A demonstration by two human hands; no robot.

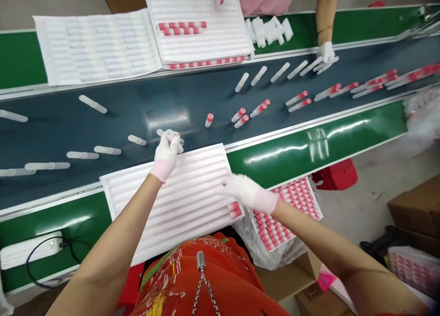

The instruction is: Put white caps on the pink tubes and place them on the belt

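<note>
My left hand [167,153], in a white glove, is closed at the near edge of the dark conveyor belt [144,109], gripping what looks like a clear tube. My right hand [245,190], also gloved, rests with fingers stretched out on the right side of a white ribbed tray [165,201]. Two pink-capped tubes [234,209] lie in the tray's lower right corner beside that hand. More pink-capped tubes [240,116] and clear tubes [82,155] lie scattered along the belt.
Across the belt another person's gloved hand [326,54] touches clear tubes, with white trays [199,29] before them. A filled tray of pink tubes [285,213] sits in a bag at my right. A white device with cable [30,248] lies at left. Cardboard boxes [415,210] stand at right.
</note>
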